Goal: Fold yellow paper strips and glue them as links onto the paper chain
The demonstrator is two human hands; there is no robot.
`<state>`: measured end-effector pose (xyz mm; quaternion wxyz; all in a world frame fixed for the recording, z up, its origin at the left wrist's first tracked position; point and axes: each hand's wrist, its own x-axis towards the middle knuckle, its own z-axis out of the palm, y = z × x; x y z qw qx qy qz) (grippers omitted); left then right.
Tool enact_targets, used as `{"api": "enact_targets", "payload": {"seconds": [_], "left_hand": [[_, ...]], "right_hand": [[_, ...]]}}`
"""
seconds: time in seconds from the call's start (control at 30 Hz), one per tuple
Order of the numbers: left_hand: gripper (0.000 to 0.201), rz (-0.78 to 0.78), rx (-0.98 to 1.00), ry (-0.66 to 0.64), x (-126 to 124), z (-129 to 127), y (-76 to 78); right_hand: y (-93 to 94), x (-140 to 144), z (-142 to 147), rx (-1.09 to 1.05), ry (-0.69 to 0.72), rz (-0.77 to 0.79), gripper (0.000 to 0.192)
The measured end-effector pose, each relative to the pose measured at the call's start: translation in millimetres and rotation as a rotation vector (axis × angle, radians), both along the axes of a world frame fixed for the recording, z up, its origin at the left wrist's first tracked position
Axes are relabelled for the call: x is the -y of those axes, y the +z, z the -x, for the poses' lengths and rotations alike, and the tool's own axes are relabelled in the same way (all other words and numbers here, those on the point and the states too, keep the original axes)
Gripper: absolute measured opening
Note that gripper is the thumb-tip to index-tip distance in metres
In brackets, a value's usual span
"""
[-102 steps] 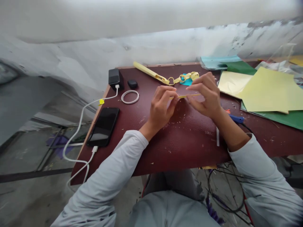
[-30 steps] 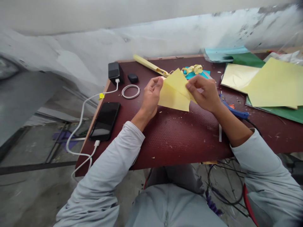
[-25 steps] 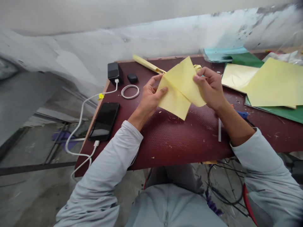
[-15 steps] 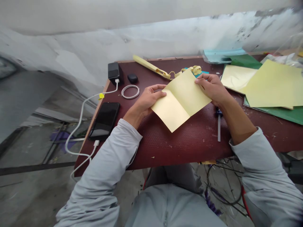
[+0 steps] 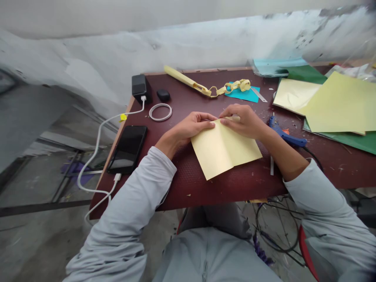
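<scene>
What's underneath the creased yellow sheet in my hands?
Around the yellow sheet, dark red tabletop shows; whatever lies directly beneath the sheet is covered and can't be seen.

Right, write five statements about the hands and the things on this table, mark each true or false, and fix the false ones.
1. The left hand and the right hand both hold the creased sheet. True.
2. The phone has nothing plugged into it. False: a white plug is in its near end.
3. The chain partly overlaps the blue paper. True.
4. The white ring lies between the two hands. False: it lies to the left of both.
5. The glue gun is yellow. False: it is blue.
</scene>
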<state>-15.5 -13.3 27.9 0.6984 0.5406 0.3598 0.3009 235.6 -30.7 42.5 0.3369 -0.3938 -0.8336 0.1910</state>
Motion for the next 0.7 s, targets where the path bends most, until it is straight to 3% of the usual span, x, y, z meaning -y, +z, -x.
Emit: {"api": "enact_targets", "payload": {"seconds": [0.1,0.23,0.5,0.6,0.7], "left_hand": [[0.029,-0.016,-0.035,-0.053,2.2,1.4,3.1],[0.026,-0.046,-0.081,-0.07,2.1,4.4,6.0],[0.032,-0.058,-0.095,-0.077,-5.9,12.1,8.8],[0.031,-0.212,-0.149,-0.054,-14.5,14.8,3.4],[0.024,-0.494,-0.268,0.035,-21.8,15.6,-1.2]], "right_hand": [[-1.6,-0.6,-1.0,-0.098,0.027,0.239,0.021],[-5.3,-2.8,-1.4,-0.18,0.047,0.409,0.023],[-11.9,-5.1,-1.0,-0.157,0.117,0.464,0.026],[-13.6,-6.1,-2.3,-0.138,0.129,0.455,0.029],[-14.5,-6.5,-2.1,-0.073,0.1,0.401,0.028]]}}
